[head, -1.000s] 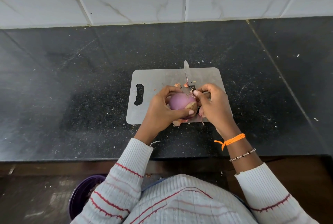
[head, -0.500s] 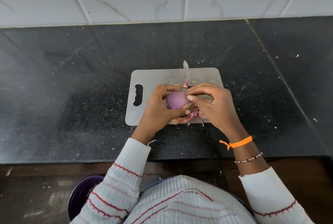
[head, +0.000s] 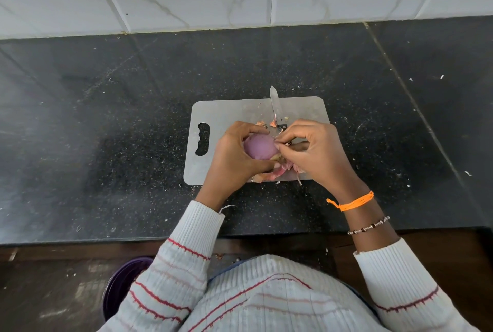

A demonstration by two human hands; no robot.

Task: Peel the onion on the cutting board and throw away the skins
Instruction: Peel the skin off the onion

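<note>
A purple onion (head: pixel 260 146), mostly bare of skin, is held just above the grey cutting board (head: pixel 226 115). My left hand (head: pixel 234 156) grips it from the left, fingers curled over its top and thumb under it. My right hand (head: pixel 312 152) pinches at the onion's right end with thumb and forefinger. Loose pinkish skins (head: pixel 269 175) lie on the board's near edge under my hands. A few more skin scraps (head: pixel 262 124) sit beside the knife.
A small knife (head: pixel 275 106) lies on the board behind my hands, its tip past the far edge. The black counter (head: pixel 106 131) is flecked with bits. A purple bin (head: pixel 120 283) stands on the floor below at the left.
My right hand has shifted slightly left and up along the onion's right end, its pinch now at the top right. The onion and left hand stay nearly in place.
</note>
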